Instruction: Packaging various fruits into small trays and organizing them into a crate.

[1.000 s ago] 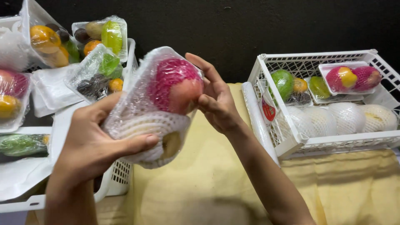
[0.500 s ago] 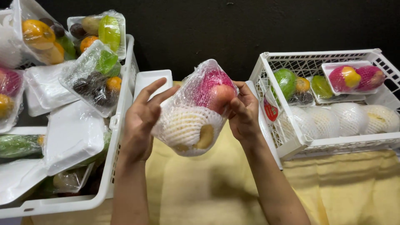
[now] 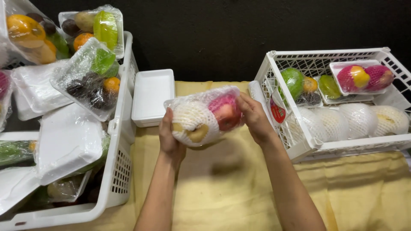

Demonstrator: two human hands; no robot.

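Observation:
I hold a plastic-wrapped fruit pack (image 3: 204, 116) between both hands above a yellow cloth (image 3: 222, 196). It holds a pale fruit in white foam netting and a red apple. My left hand (image 3: 169, 137) grips its left end from below. My right hand (image 3: 255, 118) grips its right end, close to the corner of the white basket (image 3: 274, 72) on the right. That basket contains several wrapped fruit packs (image 3: 361, 78) and white netted fruits (image 3: 355, 122).
A large white basket (image 3: 122, 141) on the left is piled with wrapped fruit trays (image 3: 92, 77) and white foam trays (image 3: 66, 141). A stack of empty white foam trays (image 3: 152, 96) lies between the baskets, against a dark wall.
The pack has turned from upright to lying sideways and has come lower and to the right, toward the right basket. Both hands stayed on it.

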